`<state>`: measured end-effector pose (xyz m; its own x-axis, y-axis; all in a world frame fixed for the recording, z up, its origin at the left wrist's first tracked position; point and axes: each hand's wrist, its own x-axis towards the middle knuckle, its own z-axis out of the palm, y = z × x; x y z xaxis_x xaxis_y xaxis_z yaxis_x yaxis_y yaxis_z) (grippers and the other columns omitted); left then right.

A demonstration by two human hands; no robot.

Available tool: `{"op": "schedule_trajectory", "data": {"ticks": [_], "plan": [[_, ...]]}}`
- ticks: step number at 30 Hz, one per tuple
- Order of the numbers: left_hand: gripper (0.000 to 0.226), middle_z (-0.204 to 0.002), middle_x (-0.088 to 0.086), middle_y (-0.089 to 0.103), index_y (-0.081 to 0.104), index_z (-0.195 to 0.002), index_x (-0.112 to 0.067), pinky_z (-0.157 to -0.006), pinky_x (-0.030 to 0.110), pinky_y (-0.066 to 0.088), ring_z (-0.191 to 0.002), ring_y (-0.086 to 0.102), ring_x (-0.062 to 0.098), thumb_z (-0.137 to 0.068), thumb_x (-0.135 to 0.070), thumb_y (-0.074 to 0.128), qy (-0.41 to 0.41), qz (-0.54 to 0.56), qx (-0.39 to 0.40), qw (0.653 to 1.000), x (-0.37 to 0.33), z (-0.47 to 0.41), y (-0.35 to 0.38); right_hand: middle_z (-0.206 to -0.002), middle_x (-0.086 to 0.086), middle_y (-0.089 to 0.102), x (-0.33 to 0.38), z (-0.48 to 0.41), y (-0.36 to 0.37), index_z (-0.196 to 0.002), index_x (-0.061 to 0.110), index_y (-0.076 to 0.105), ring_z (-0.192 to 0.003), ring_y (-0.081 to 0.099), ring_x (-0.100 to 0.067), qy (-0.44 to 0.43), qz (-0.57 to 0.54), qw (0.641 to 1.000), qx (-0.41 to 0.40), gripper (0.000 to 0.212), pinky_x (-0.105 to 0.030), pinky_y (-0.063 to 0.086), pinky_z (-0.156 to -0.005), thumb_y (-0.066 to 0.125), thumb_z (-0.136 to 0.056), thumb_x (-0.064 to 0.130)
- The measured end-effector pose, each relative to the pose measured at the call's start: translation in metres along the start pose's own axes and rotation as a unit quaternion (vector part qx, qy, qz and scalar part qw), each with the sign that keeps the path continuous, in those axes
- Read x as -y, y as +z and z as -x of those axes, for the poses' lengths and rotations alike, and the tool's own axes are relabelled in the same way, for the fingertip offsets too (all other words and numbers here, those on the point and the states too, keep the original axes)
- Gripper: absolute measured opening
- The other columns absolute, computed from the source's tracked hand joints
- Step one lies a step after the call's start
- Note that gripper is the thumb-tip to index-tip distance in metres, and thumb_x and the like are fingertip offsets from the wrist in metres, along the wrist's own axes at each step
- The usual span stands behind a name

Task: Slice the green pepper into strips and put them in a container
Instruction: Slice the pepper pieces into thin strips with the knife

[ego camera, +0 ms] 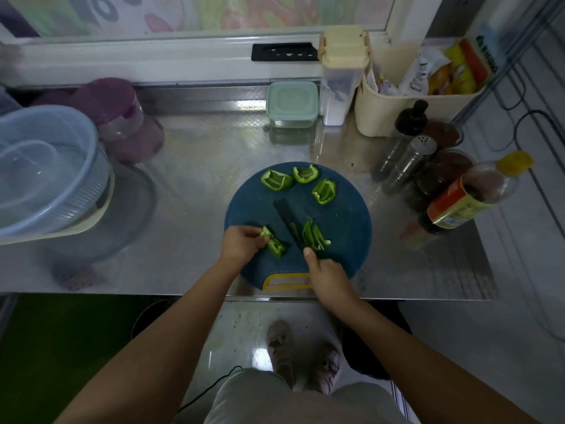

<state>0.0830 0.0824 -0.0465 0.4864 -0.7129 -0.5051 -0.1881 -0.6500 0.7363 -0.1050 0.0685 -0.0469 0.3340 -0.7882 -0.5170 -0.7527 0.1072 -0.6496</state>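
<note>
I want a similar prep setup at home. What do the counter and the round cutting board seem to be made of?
The counter looks like stainless steel: silvery, with mirror-like reflections and a fine embossed pattern. The cutting board seems plastic: uniform dark blue, matte, slightly pebbled, with a yellow-rimmed handle slot; the exact material is uncertain.

Bare steel counter (195, 166) is lying open between the round blue cutting board (342, 237) and the lidded mint-green container (292, 104) at the back. Left flank is being crowded by a pale blue colander (46, 166) and purple lidded tubs (116, 111). Right flank is being walled off by spice shakers (409, 160), dark jars (437, 179) and a tilted sauce bottle (470, 200) just beside the board. Three pepper chunks (276, 179) are occupying the board's far edge; the centre strip beside the knife (289, 220) is staying open.
</note>
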Motion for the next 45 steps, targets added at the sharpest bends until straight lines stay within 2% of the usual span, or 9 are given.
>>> {"op": "schedule_trajectory", "data": {"ticks": [3,8,16,27,30,33,35,39,45], "plan": [[0.014,-0.070,0.000,0.064,0.067,-0.072,-0.020,-0.090,0.047,0.051,-0.080,0.060,0.020,-0.080,-0.010,0.072,0.006,0.006,0.010,1.000,-0.002,0.000,0.000,-0.058,-0.003,0.046,-0.005,0.001,-0.014,-0.051,0.014,0.040,-0.057,0.045,-0.016,0.008,-0.026,1.000,-0.002,0.062,-0.030,0.033,-0.061,0.023,-0.099,0.050],[0.015,-0.082,0.005,0.063,0.067,-0.087,-0.010,-0.087,0.036,0.051,-0.080,0.058,0.018,-0.075,-0.007,0.076,0.017,-0.038,0.015,0.999,-0.010,0.002,0.001,-0.057,-0.002,0.045,-0.006,0.002,-0.020,-0.051,0.013,0.040,-0.055,0.044,-0.013,0.001,-0.003,1.000,0.003,0.063,-0.028,0.030,-0.051,0.024,-0.099,0.050],[0.022,-0.089,0.006,0.068,0.070,-0.094,-0.007,-0.074,0.027,0.046,-0.083,0.062,0.018,-0.075,-0.015,0.077,0.039,-0.081,-0.004,0.996,-0.006,0.007,0.009,-0.050,0.000,0.036,0.002,0.009,-0.010,-0.052,0.015,0.032,-0.050,0.037,-0.015,-0.049,-0.056,0.997,0.024,0.060,-0.031,0.029,-0.056,0.026,-0.097,0.055],[0.022,-0.098,0.007,0.069,0.071,-0.098,-0.007,-0.076,0.025,0.042,-0.085,0.057,0.013,-0.077,-0.015,0.075,0.029,-0.088,-0.016,0.996,-0.011,0.009,0.011,-0.063,-0.004,0.053,-0.004,0.024,-0.001,-0.059,0.013,0.049,-0.064,0.052,-0.017,-0.094,0.006,0.995,0.017,0.058,-0.032,0.038,-0.065,0.025,-0.099,0.048],[0.019,-0.093,0.005,0.068,0.072,-0.095,-0.007,-0.074,0.022,0.038,-0.083,0.056,0.012,-0.078,-0.015,0.074,0.035,-0.098,-0.021,0.994,-0.010,0.009,0.011,-0.070,-0.011,0.061,-0.003,0.027,0.002,-0.073,0.004,0.061,-0.072,0.059,-0.023,-0.112,0.002,0.994,0.012,0.062,-0.033,0.040,-0.067,0.025,-0.099,0.048],[0.016,-0.097,0.008,0.070,0.072,-0.094,-0.006,-0.074,0.023,0.038,-0.089,0.059,0.016,-0.081,-0.016,0.071,0.041,-0.123,-0.020,0.991,-0.009,0.007,0.010,-0.081,-0.021,0.064,-0.003,0.030,0.003,-0.086,-0.002,0.061,-0.079,0.059,-0.032,-0.122,0.023,0.992,0.011,0.059,-0.028,0.031,-0.062,0.027,-0.100,0.044],[0.016,-0.100,0.011,0.070,0.072,-0.096,-0.005,-0.073,0.023,0.039,-0.092,0.061,0.020,-0.085,-0.016,0.066,0.047,-0.161,-0.020,0.986,-0.009,0.006,0.009,-0.080,-0.020,0.064,-0.004,0.031,0.005,-0.086,0.000,0.061,-0.078,0.059,-0.033,-0.136,0.041,0.990,0.003,0.058,-0.027,0.031,-0.062,0.027,-0.100,0.044],[0.022,-0.096,0.015,0.069,0.070,-0.096,-0.001,-0.067,0.024,0.037,-0.093,0.063,0.027,-0.089,-0.020,0.060,0.060,-0.227,-0.016,0.972,-0.011,0.007,0.007,-0.075,-0.014,0.065,-0.006,0.033,0.011,-0.079,0.004,0.062,-0.074,0.061,-0.026,-0.177,0.091,0.979,-0.044,0.072,-0.035,0.044,-0.067,0.014,-0.096,0.054],[0.023,-0.097,0.019,0.068,0.069,-0.097,0.002,-0.070,0.028,0.042,-0.084,0.059,0.024,-0.087,-0.019,0.064,0.051,-0.221,-0.019,0.974,-0.015,0.009,0.006,-0.074,-0.009,0.065,-0.016,0.029,0.014,-0.074,0.008,0.061,-0.073,0.060,-0.020,-0.165,0.095,0.980,-0.061,0.055,-0.026,0.032,-0.061,0.027,-0.100,0.043]]}}
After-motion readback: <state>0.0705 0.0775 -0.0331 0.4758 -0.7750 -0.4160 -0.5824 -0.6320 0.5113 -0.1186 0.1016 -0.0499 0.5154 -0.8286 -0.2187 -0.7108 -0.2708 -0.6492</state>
